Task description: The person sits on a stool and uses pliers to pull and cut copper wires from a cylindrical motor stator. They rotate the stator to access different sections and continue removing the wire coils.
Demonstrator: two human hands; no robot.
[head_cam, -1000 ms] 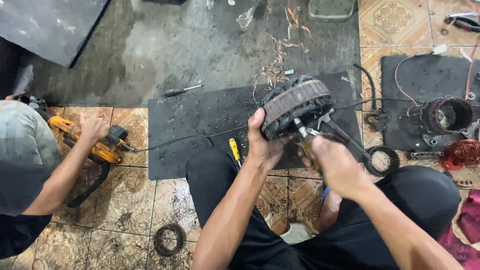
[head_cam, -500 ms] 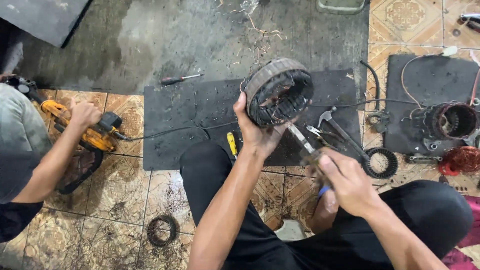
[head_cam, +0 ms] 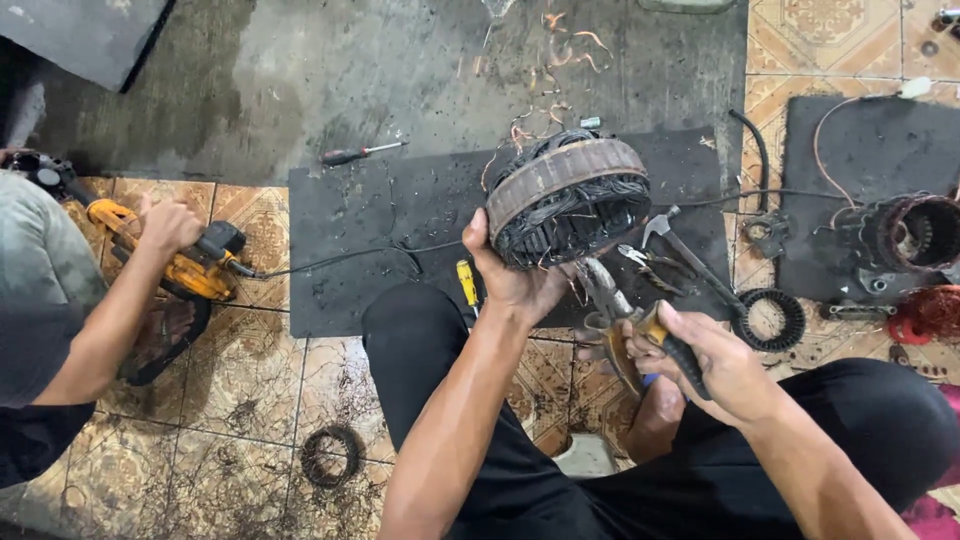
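Our left hand [head_cam: 515, 280] grips the stator [head_cam: 568, 200] from six o'clock, fingers hidden behind; right hand [head_cam: 715, 365] clenches pliers [head_cam: 625, 315], handles half-covered.

Stator [head_cam: 568, 200]: round ring, rusty brown laminated band outside, dark wire windings bunched at both rims, stray wire ends sticking out. Held up off the floor, tilted, gripped from below at its lower left edge, above a black mat.

Pliers [head_cam: 625, 320]: grey metal jaws, yellow and black handles. Held by the handles, nose pointing up-left towards the stator's underside, tip just beside the lower windings. Can't tell if it touches them.
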